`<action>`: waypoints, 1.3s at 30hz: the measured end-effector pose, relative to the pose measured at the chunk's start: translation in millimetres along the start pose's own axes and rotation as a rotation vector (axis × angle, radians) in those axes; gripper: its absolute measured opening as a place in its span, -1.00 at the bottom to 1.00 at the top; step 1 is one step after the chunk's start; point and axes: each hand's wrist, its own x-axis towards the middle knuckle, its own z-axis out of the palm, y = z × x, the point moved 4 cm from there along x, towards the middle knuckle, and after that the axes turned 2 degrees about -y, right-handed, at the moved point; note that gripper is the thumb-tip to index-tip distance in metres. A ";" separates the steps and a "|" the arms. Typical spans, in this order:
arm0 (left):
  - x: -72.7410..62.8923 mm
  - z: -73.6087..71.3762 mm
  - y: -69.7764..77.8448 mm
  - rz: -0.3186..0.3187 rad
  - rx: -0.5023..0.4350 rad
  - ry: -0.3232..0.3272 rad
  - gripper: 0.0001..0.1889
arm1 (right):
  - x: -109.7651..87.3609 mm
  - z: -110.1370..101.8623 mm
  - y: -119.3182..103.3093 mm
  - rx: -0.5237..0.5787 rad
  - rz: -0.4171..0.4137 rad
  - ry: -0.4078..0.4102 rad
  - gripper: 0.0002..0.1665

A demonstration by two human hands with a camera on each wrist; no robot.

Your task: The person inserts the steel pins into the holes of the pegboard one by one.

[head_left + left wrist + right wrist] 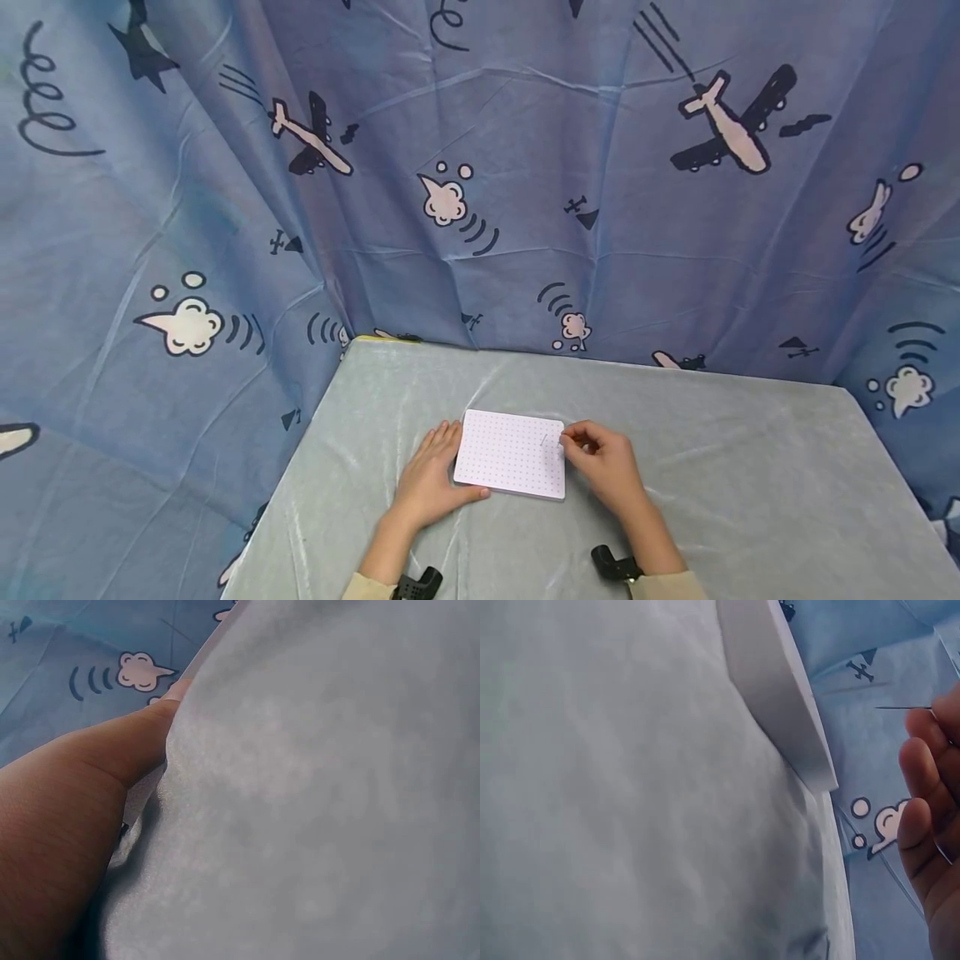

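Note:
A white rectangular board [504, 467] with a grid of small dots lies on the cloth-covered table. My left hand [431, 482] rests against its near left corner, fingers straight along the left edge and thumb at the front edge. Beside the board's right edge, my right hand [606, 467] pinches a thin needle [900, 708] between thumb and index finger. The needle's free tip points toward the board, above its surface in the right wrist view. A short, thin dark line [543, 440] shows on the board near its upper right. Part of the left fingers is hidden in the left wrist view.
Pale grey cloth [750, 483] covers the table, with some creases. Behind and at the sides hangs a blue curtain [510, 125] printed with planes and clouds. Each wrist wears a black camera mount [615, 565].

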 end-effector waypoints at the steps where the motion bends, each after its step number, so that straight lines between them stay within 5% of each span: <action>1: 0.2 0.0 0.0 0.000 0.001 0.000 0.32 | 0.0 1.8 -0.2 0.001 -0.007 -0.002 -0.84; 39: 0.6 0.3 -1.1 -0.005 -0.031 0.001 0.33 | 0.3 28.3 3.9 -0.102 0.009 -0.088 -0.84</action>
